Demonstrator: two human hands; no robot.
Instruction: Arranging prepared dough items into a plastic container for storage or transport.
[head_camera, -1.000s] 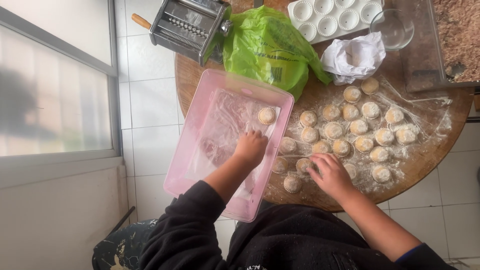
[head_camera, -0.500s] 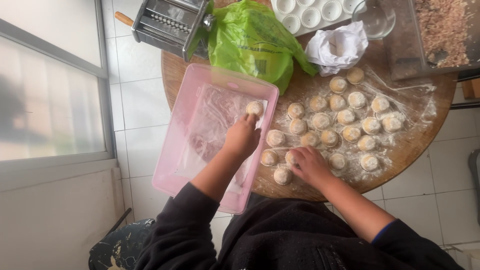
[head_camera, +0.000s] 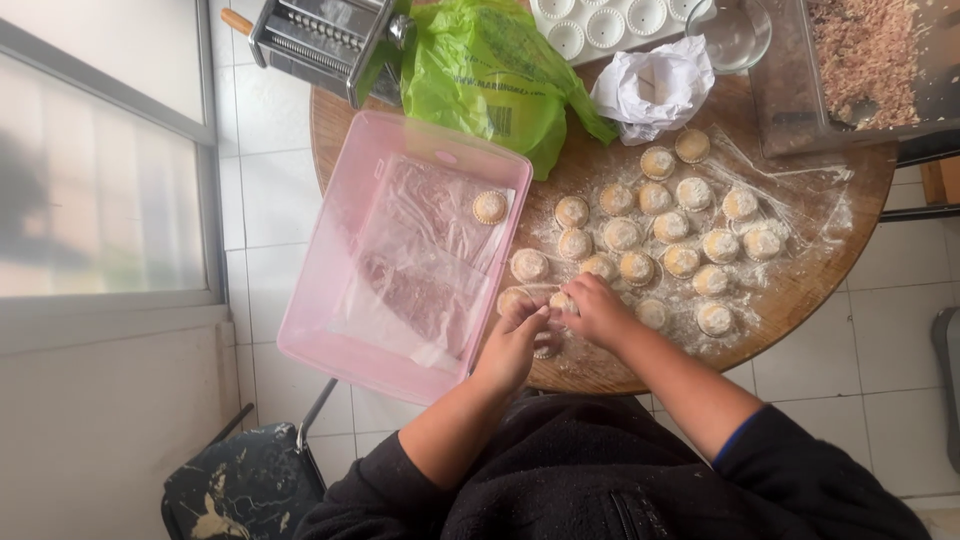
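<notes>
Both my hands meet at the near edge of the round wooden table (head_camera: 800, 290). My left hand (head_camera: 515, 345) and my right hand (head_camera: 598, 310) close their fingertips together on one small round floured dough piece (head_camera: 562, 300), pinched between them; whether it has left the surface I cannot tell. Another piece lies partly hidden under my left hand.

Done, as I judge it: a single round dough piece (head_camera: 490, 207) lies in the pink rectangular plastic tub (head_camera: 330, 260), up and to the left of my grip, on its clear plastic lining (head_camera: 420, 250).

Left: some twenty pieces on the floured plastic sheet (head_camera: 800, 200), spread away from my grip to the right and beyond. Transfer is barely begun.

Beyond the tub stand a metal pasta roller (head_camera: 325, 40), a green plastic bag (head_camera: 490, 75) and crumpled white paper (head_camera: 655, 90).
</notes>
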